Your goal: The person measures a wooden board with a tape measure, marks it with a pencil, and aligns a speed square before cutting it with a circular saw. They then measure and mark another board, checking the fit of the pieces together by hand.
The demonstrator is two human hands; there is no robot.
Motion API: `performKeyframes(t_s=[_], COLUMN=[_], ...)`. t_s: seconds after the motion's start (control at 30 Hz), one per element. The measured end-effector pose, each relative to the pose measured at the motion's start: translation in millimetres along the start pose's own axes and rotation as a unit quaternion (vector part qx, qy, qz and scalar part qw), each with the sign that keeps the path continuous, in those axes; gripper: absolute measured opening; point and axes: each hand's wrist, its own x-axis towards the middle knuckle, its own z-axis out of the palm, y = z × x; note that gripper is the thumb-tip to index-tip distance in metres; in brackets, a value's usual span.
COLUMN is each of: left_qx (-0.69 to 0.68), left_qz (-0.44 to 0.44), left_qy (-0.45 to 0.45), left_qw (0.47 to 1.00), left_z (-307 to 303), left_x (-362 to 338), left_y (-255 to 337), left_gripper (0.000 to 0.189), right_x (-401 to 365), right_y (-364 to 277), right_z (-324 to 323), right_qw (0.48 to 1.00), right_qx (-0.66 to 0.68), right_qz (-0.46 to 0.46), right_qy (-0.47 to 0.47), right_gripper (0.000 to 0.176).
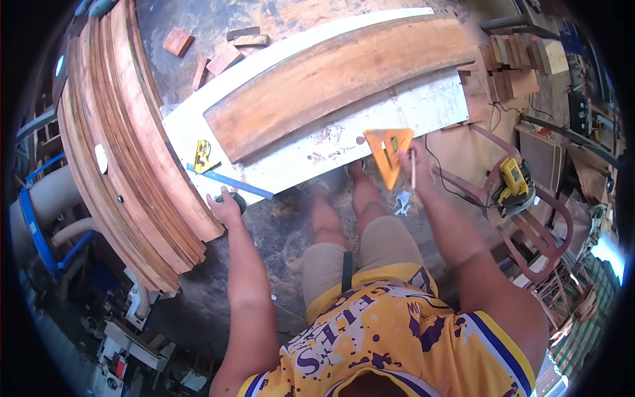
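In my right hand (411, 162) is an orange triangular speed square (390, 147), held above the near edge of the white board (423, 99), along with a thin pencil-like stick (413, 173). My left hand (226, 209) is at the board's near left corner, its fingers around a dark round object (239, 200) whose kind I cannot tell. Beside that hand lies a blue ruler (235, 183) across the board's edge, and just beyond it a yellow tool (203, 155). A wide curved wooden plank (337, 83) rests on the white board.
Long curved planks (142, 132) are stacked on the left. Small wood offcuts (225, 59) lie beyond the board. To the right, a yellow power tool (514, 182) sits by curved wooden pieces (549, 231), with a black cord (440, 173) running nearby. Wood blocks (519, 53) are piled at far right.
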Motion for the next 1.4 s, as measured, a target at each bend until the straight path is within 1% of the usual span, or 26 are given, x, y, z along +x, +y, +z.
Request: performKeyframes(t_s=[0.03, 0.1, 0.13, 0.2, 0.23, 0.27, 0.33, 0.4, 0.43, 0.47, 0.53, 0.57, 0.6, 0.63, 0.67, 0.73, 0.8, 0.83, 0.87, 0.93, 1.0, 1.07, 1.23, 1.4], left_qx=[0.001, 0.054, 0.058, 0.120, 0.091, 0.095, -0.026, 0.000, 0.042, 0.081, 0.174, 0.173, 0.183, 0.194, 0.192, 0.203, 0.194, 0.179, 0.164, 0.158, 0.149, 0.140, 0.137, 0.153], left_qz=[0.005, 0.140, 0.143, 0.128, 0.171, 0.179, 0.345, 0.454, 0.513, 0.570, 0.589, 0.592, 0.616, 0.637, 0.637, 0.665, 0.668, 0.668, 0.670, 0.667, 0.662, 0.666, 0.663, 0.649], left_qy=[0.001, 0.033, 0.035, 0.050, 0.049, 0.049, 0.037, -0.035, -0.072, -0.109, -0.216, -0.217, -0.219, -0.222, -0.225, -0.208, -0.216, -0.225, -0.233, -0.243, -0.255, -0.241, -0.238, -0.247], left_qw=[1.000, 0.988, 0.987, 0.983, 0.980, 0.978, 0.938, 0.890, 0.854, 0.811, 0.759, 0.756, 0.734, 0.712, 0.712, 0.688, 0.686, 0.686, 0.686, 0.687, 0.688, 0.692, 0.697, 0.703], left_z=[4, 9, 7, 10, 16, 22, 44, 56, 60, 64, 75, 84, 94, 101, 107, 109, 108, 108, 108, 109, 113, 115, 115, 114], left_x=[0, 2, -8, -41, -43, -45, -51, -72, -83, -93, -106, -102, -99, -99, -94, -81, -77, -76, -74, -70, -68, -68, -72, -72], left_y=[2, -8, 4, 38, 43, 51, 70, 108, 130, 152, 187, 194, 202, 207, 210, 216, 215, 213, 214, 212, 211, 208, 210, 211], left_gripper=[0.075, 0.075, 0.075, 0.076, 0.078, 0.078, 0.078, 0.081, 0.083, 0.086, 0.089, 0.089, 0.089, 0.089, 0.089, 0.089, 0.086, 0.085, 0.084, 0.082, 0.080, 0.081, 0.080, 0.080], right_x=[-9, -12, -7, 6, 13, 19, 30, 39, 44, 49, 61, 67, 71, 71, 71, 69, 74, 76, 78, 78, 81, 82, 92, 94], right_y=[-11, -52, -49, -72, -63, -78, -87, -100, -114, -119, -121, -119, -117, -114, -116, -117, -114, -112, -111, -108, -104, -103, -96, -99], right_z=[18, 44, 68, 103, 128, 135, 149, 157, 153, 154, 156, 156, 155, 156, 154, 147, 141, 136, 134, 130, 129, 126, 117, 113], right_qw=[0.998, 0.998, 0.994, 0.987, 0.971, 0.945, 0.906, 0.859, 0.842, 0.841, 0.846, 0.854, 0.855, 0.859, 0.862, 0.865, 0.860, 0.857, 0.856, 0.867, 0.871, 0.874, 0.896, 0.886], right_qx=[0.050, 0.030, 0.094, 0.127, 0.192, 0.253, 0.347, 0.442, 0.465, 0.466, 0.453, 0.462, 0.462, 0.446, 0.429, 0.429, 0.419, 0.411, 0.414, 0.381, 0.376, 0.369, 0.292, 0.307], right_qz=[0.038, 0.042, 0.042, 0.093, 0.134, 0.202, 0.241, 0.257, 0.273, 0.274, 0.281, 0.240, 0.237, 0.252, 0.267, 0.256, 0.277, 0.291, 0.290, 0.282, 0.271, 0.261, 0.266, 0.270], right_qy=[0.018, 0.024, 0.032, 0.043, 0.054, 0.035, 0.012, 0.008, 0.014, 0.015, -0.001, -0.005, -0.002, -0.021, -0.040, -0.049, -0.092, -0.112, -0.110, -0.156, -0.165, -0.177, -0.202, -0.220], right_gripper=[0.015, 0.015, 0.016, 0.020, 0.021, 0.022, 0.024, 0.027, 0.029, 0.029, 0.030, 0.037, 0.037, 0.037, 0.037, 0.036, 0.038, 0.043, 0.043, 0.045, 0.044, 0.044, 0.046, 0.047])
